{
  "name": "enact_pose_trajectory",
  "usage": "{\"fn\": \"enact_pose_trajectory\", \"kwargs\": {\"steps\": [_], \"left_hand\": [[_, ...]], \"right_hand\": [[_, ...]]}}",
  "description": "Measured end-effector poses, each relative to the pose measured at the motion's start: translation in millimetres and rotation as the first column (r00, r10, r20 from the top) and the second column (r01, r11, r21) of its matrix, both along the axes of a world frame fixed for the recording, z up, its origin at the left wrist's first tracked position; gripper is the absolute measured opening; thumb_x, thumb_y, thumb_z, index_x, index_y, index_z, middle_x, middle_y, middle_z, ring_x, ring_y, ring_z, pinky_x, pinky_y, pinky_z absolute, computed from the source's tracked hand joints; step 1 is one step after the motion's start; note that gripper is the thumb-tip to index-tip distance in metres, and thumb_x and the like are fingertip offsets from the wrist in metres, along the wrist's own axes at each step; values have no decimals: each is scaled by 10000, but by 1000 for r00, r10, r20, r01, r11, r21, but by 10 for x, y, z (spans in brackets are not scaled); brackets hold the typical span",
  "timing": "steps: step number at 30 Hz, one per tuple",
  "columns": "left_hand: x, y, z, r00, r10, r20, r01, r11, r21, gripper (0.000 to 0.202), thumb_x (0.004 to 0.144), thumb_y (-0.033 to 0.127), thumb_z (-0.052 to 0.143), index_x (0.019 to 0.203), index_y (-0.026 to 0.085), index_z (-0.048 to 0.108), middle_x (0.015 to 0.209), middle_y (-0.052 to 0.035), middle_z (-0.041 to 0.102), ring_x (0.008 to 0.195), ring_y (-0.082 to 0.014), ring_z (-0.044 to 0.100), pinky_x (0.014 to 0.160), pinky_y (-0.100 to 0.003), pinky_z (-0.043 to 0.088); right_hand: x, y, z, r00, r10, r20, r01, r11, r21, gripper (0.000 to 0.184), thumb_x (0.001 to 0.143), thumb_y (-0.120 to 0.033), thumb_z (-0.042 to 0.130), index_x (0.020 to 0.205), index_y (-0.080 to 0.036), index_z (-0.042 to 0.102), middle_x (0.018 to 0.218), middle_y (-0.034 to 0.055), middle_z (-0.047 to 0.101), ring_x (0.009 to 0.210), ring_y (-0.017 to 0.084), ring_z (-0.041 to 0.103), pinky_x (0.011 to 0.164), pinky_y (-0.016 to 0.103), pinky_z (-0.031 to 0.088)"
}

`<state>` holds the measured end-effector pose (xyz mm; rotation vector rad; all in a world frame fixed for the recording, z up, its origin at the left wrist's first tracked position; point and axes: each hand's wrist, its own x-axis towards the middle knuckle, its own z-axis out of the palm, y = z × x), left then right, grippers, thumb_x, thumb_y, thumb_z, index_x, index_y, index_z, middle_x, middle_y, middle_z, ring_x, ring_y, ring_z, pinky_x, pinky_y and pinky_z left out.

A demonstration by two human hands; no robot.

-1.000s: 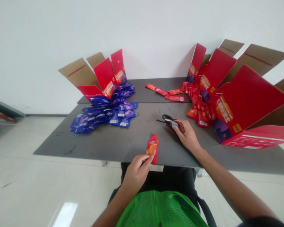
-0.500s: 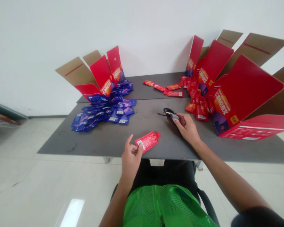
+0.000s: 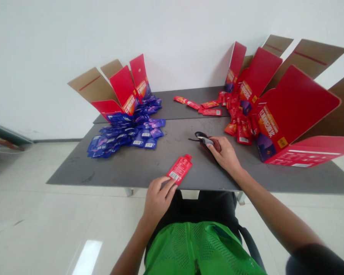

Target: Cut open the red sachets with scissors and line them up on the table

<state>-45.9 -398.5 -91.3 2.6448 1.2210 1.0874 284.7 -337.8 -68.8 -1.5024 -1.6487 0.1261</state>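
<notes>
A flat red pouch [image 3: 181, 168], barcode side up, lies aslant near the table's front edge; a second layer seems to show at its capped end. My left hand [image 3: 158, 196] has its fingers closed over the pouch's near end, with the thumb hidden beneath. To the right, my right hand [image 3: 224, 152] grips a dark handheld tool [image 3: 208, 147] with a grey part under the thumb and a black loop at its far end. Its exact kind cannot be made out. The tool is held at the table surface, apart from the pouch.
Blue-purple pouches [image 3: 123, 137] are heaped at left before open red cartons [image 3: 106, 109]. Red pouches [image 3: 237, 118] spill in front of more open cartons [image 3: 292, 118] at right. Several red pouches [image 3: 210, 112] lie at the back of the grey table [image 3: 103, 173], against a white wall.
My left hand has shifted its fingers onto the red pouch's near end, and the pouch has turned to point more away from me. The right hand and its tool moved slightly left.
</notes>
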Motion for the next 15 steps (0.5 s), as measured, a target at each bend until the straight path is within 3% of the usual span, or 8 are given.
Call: {"fn": "enact_pose_trajectory", "kwargs": {"steps": [3,7,11,15], "left_hand": [[-28,-17,-64,995,-98,-34,99,995,21,286,1036,286,644,1306,199,680,1366,-143,650,1242,-294,629,1036,-463,534],[-19,-9,-120,988,-149,-48,149,989,-15,282,1047,277,627,1315,201,675,1366,-112,677,1279,-276,627,1065,-456,539],[-12,0,-112,986,-139,-89,141,990,13,243,1065,243,589,1274,195,703,1276,-86,738,1179,-265,685,1008,-446,565],[-20,12,-94,983,-163,-79,166,986,30,250,1054,240,618,1282,186,705,1287,-85,740,1213,-261,681,1006,-431,568]], "right_hand": [[-237,-44,173,994,101,48,-103,994,26,299,1037,-453,546,1243,-257,638,1211,102,693,1127,304,630,1004,506,504],[-814,-183,320,946,297,130,-297,955,-24,314,1036,-393,569,1324,-272,600,1290,102,665,1175,291,610,1016,490,516],[-1242,-282,207,854,454,255,-438,891,-120,311,1013,-337,617,1317,-273,610,1295,94,662,1147,285,616,993,484,537],[-1099,-123,54,866,394,307,-366,919,-147,294,1009,-337,621,1298,-282,622,1282,100,661,1100,295,621,957,496,548]]}}
